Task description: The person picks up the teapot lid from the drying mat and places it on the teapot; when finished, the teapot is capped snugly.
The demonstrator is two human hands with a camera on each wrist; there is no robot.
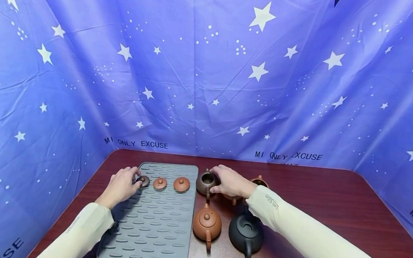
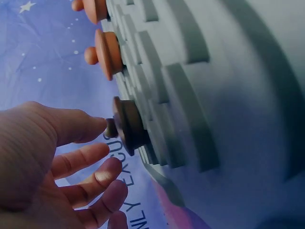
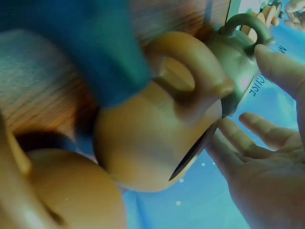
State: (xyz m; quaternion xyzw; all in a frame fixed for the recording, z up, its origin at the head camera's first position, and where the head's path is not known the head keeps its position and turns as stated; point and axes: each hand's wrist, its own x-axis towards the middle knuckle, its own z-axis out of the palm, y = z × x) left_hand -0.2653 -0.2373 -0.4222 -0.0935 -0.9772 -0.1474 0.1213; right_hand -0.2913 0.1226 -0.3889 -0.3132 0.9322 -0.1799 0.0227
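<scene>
A round brown clay lid [image 1: 145,181] is placed left of two orange clay lids [image 1: 160,184] on a grey rectangular mat [image 1: 149,233].

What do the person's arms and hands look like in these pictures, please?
The sleeves are long and pale cream, with small lettering near each cuff. The left hand and right hand are bare, without gloves.

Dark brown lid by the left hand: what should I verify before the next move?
1. Dark brown lid knob-up on the gray mat: ok.
2. Left hand pinching its knob: not ok; the thumb is at it, the other fingers apart from it.
3. Nearest orange lid separate from the dark one: ok.
4. Dark brown teapot uncovered: ok.
5. Right hand gripping that teapot: cannot tell; contact is partly hidden.
</scene>
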